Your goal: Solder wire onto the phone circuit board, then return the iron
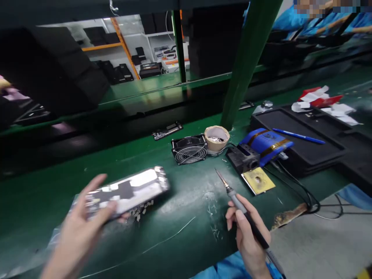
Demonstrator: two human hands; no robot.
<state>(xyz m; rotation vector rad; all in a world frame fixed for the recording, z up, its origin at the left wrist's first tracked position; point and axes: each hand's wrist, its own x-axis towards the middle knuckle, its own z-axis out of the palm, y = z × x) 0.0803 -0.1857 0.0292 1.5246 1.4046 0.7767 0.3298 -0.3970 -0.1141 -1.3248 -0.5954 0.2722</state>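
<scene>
My left hand [80, 228] holds a flat shiny phone-like device [128, 190] by its near end, just above the green bench, with its open back facing up. My right hand [248, 232] grips a soldering iron [238, 203] like a pen. Its thin tip points up and away towards the small fan, and is apart from the device. A thin solder wire [162, 240] lies on the mat between my hands.
A small black fan [189, 149], a tape roll [216, 138], a soldering iron stand wrapped in blue [260, 149] with a yellow sponge [258, 180] and a black tray [308, 149] with a blue pen [298, 135] stand behind. A green post [247, 66] rises at centre. Another person in blue sits far right.
</scene>
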